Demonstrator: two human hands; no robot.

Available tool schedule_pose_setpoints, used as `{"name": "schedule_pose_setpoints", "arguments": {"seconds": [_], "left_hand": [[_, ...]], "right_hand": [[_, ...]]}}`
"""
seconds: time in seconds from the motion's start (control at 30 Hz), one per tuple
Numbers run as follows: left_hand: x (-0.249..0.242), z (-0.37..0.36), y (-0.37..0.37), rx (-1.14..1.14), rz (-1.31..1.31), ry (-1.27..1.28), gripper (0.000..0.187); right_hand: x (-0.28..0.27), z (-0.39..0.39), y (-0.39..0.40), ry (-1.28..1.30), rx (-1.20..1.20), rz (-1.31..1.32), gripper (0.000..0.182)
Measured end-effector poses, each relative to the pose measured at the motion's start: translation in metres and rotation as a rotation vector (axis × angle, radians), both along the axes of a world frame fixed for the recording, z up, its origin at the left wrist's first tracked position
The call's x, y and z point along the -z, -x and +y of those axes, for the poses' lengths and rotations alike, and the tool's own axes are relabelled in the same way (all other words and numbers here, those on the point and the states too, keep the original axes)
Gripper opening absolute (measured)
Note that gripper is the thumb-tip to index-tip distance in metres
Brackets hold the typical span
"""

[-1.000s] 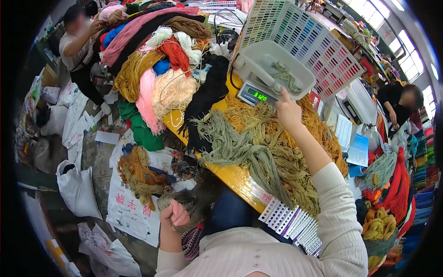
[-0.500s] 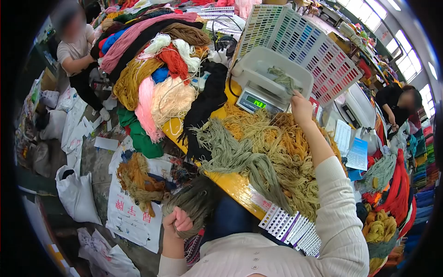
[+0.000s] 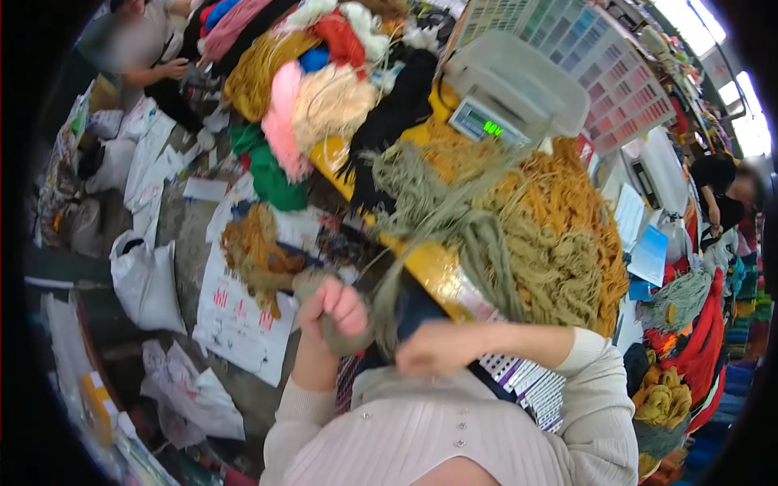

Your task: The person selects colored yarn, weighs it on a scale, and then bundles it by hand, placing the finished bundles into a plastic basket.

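Observation:
My left hand [image 3: 336, 312] is closed around a bundle of grey-green yarn [image 3: 347, 338] in front of my body. Close to its right, my right hand [image 3: 438, 347] is blurred, near hanging grey-green strands [image 3: 389, 300]; whether its fingers hold them I cannot make out. Grey-green skeins [image 3: 486, 251] lie on the yellow table [image 3: 429, 271], beside olive yarn [image 3: 547, 263] and orange-brown yarn [image 3: 579, 190]. Behind them a clear plastic tray [image 3: 527, 81] rests on a digital scale [image 3: 482, 121] with a lit green display.
A colour-sample board [image 3: 600, 73] stands behind the scale. Pink yarn [image 3: 284, 121], cream yarn [image 3: 332, 109] and black yarn [image 3: 397, 130] lie at the table's left. White sacks [image 3: 150, 279] are on the floor. One person is at upper left, another at right.
My right hand has moved from the tray down beside my left hand. The yarn that was in the tray is gone from it. Strands now stretch over the table. The view has shifted.

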State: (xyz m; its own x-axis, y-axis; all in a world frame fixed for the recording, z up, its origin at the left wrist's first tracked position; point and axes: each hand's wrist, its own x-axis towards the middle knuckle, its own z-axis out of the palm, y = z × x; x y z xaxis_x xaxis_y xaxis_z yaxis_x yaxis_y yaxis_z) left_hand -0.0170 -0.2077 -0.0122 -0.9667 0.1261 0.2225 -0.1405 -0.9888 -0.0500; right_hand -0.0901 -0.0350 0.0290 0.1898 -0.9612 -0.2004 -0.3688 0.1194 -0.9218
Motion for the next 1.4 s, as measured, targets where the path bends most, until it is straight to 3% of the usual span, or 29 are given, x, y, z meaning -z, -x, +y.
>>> {"name": "schedule_pose_setpoints", "arguments": {"seconds": [0.03,0.07,0.13,0.3,0.4,0.5,0.6,0.8,0.87,0.93,1.0,1.07,1.1,1.2,1.23,1.33,1.4], "left_hand": [[-0.012,0.007,-0.001,-0.078,-0.124,0.107,0.026],[-0.007,0.007,-0.005,-0.03,-0.188,0.051,0.027],[-0.013,0.016,0.002,0.054,-0.066,0.064,0.025],[-0.021,0.041,0.005,0.103,-0.204,0.132,0.028],[-0.025,0.051,0.002,0.15,-0.248,0.167,0.029],[-0.03,0.055,0.001,0.151,-0.248,0.255,0.028],[-0.029,0.06,0.005,0.157,-0.17,0.227,0.027],[-0.019,0.075,0.01,0.185,-0.259,0.024,0.028],[-0.005,0.078,0.015,0.287,-0.169,-0.276,0.029],[-0.005,0.08,0.017,0.238,-0.16,-0.192,0.035],[-0.017,0.085,0.019,0.035,-0.218,0.269,0.045],[-0.033,0.095,0.023,-0.003,-0.26,0.471,0.06],[-0.037,0.099,0.024,-0.02,-0.281,0.572,0.068],[-0.03,0.105,0.024,0.076,-0.066,0.708,0.087],[-0.033,0.104,0.025,0.081,-0.08,0.761,0.093],[-0.039,0.098,0.023,0.107,-0.158,0.585,0.089],[-0.035,0.096,0.021,0.075,-0.18,0.594,0.085]], "right_hand": [[0.014,0.001,0.008,0.048,0.257,0.08,0.014],[0.028,0.004,0.021,0.088,0.52,0.163,0.017],[0.008,0.012,0.047,0.098,0.877,0.393,0.03],[-0.061,0.011,0.047,0.083,0.902,0.426,0.041],[-0.075,0.011,0.028,0.021,0.64,0.25,0.046],[-0.075,0.022,0.02,-0.053,0.496,0.425,0.053],[-0.051,0.042,0.016,0.122,0.692,0.497,0.059],[-0.036,0.044,-0.016,-0.014,1.085,-0.169,0.063],[-0.028,0.049,-0.018,0.017,1.175,-0.284,0.065],[-0.023,0.051,-0.019,0.119,1.274,-0.303,0.065],[-0.012,0.06,-0.016,0.266,1.408,-0.219,0.039],[-0.023,0.065,-0.009,0.313,1.42,-0.188,0.022],[-0.034,0.065,-0.012,0.322,1.394,-0.434,0.008],[-0.029,0.054,-0.018,0.056,1.337,-0.546,0.01],[-0.026,0.052,-0.019,0.1,1.357,-0.527,0.008],[-0.024,0.053,-0.015,0.362,1.315,-0.792,0.007],[-0.02,0.056,-0.014,0.347,1.337,-0.99,0.006]]}}
